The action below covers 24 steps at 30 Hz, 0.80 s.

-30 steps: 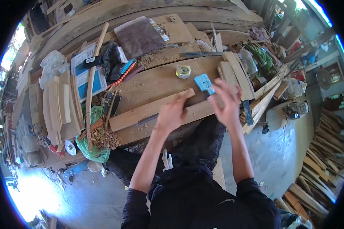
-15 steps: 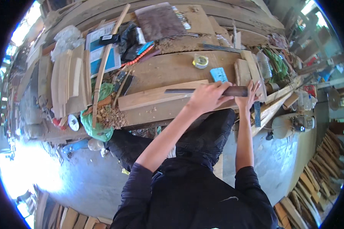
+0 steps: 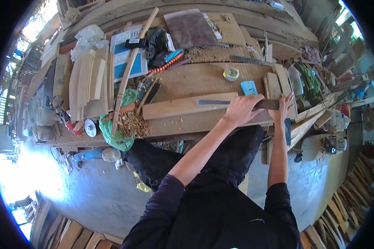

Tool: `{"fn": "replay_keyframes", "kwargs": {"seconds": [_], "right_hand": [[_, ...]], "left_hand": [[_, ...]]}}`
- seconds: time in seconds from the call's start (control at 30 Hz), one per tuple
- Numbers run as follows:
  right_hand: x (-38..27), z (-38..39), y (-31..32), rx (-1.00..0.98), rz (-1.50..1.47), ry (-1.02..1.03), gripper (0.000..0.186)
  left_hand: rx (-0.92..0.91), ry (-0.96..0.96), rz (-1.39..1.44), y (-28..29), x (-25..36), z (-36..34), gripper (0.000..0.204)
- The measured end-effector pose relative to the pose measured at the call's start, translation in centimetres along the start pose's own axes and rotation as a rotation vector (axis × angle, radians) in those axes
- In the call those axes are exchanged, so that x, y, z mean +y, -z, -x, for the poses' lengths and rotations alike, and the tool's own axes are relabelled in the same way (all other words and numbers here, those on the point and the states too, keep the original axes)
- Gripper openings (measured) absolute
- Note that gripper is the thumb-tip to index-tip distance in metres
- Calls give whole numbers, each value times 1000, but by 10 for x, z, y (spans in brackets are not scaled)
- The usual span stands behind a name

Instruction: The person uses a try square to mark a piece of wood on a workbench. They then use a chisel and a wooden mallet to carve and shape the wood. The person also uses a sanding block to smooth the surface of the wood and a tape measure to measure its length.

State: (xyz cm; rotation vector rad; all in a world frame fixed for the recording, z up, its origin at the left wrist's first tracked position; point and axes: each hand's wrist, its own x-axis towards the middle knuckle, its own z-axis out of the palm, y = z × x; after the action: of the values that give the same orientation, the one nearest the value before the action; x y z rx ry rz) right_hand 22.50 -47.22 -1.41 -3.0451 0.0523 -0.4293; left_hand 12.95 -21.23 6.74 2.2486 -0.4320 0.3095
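Note:
A chisel with a flat metal blade and a thick dark wooden handle lies level over a pale wooden bar on the workbench. My left hand is closed over the chisel where blade meets handle, its knuckles up. At the handle's butt end, my right hand is wrapped around the wood, with its fingers partly hidden. The blade points left along the bar's top; whether its edge touches the bar I cannot tell.
Beyond my hands lie a tape measure and a light blue block. Wood shavings and a green plastic bag are at the bench's left. Short boards stand right of the block. Stacked planks lie farther left.
The whole view has shifted, so the bench appears farther right. Against the bar, the chisel has slid slightly right. My right fingers, spread before, are now more closed around the handle.

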Motion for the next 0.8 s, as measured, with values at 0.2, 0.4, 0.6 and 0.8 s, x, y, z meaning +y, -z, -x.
{"fn": "replay_keyframes", "kwargs": {"seconds": [0.2, 0.4, 0.6, 0.8], "right_hand": [[-31, 21, 71, -51, -298, -245, 99], [10, 72, 97, 92, -1149, -384, 81], [-43, 113, 136, 55, -1497, -376, 88], [-69, 116, 135, 24, -1479, -310, 99]], "left_hand": [[-25, 19, -12, 36, -3, 16, 49], [38, 2, 65, 19, -33, 12, 55], [-88, 59, -66, 18, -33, 24, 59], [-11, 35, 25, 29, -26, 20, 57]]}}
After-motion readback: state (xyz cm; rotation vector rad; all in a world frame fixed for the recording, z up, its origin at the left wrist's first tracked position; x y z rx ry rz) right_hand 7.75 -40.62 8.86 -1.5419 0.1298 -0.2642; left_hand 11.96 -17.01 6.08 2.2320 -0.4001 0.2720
